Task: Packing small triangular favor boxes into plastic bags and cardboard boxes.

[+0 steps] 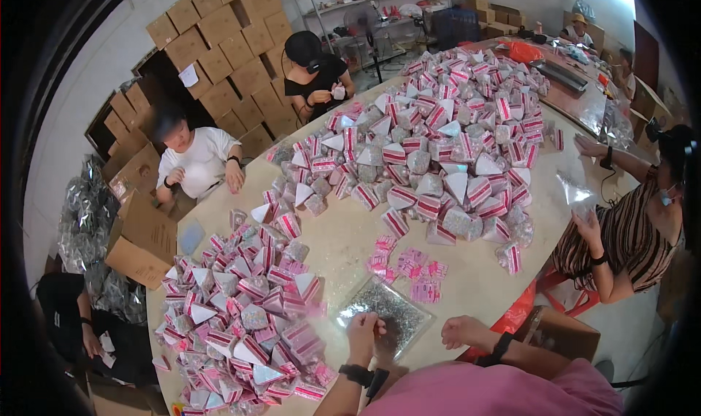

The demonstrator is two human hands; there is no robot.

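My left hand [366,336] is over the near edge of a flat, square, clear-plastic package or tray [405,317] with silvery, glittery contents. Its fingers are curled together, and whatever they hold is too small to make out. To the right of it, my right hand [467,333] is above the table's near edge, fingers bent inward; I cannot make out anything in them. Just beyond the square lie several small pink printed cards [426,292]. A big heap of pink-and-silver wedge-shaped packets [252,317] spreads out left of my left hand.
A larger heap of the same packets [453,168] covers the table's far part. Co-workers sit around: one in white [201,160], one in black [321,87], one in stripes [621,248] with a clear bag [573,189]. Cardboard boxes [219,51] stack behind; an open carton [558,336] stands lower right.
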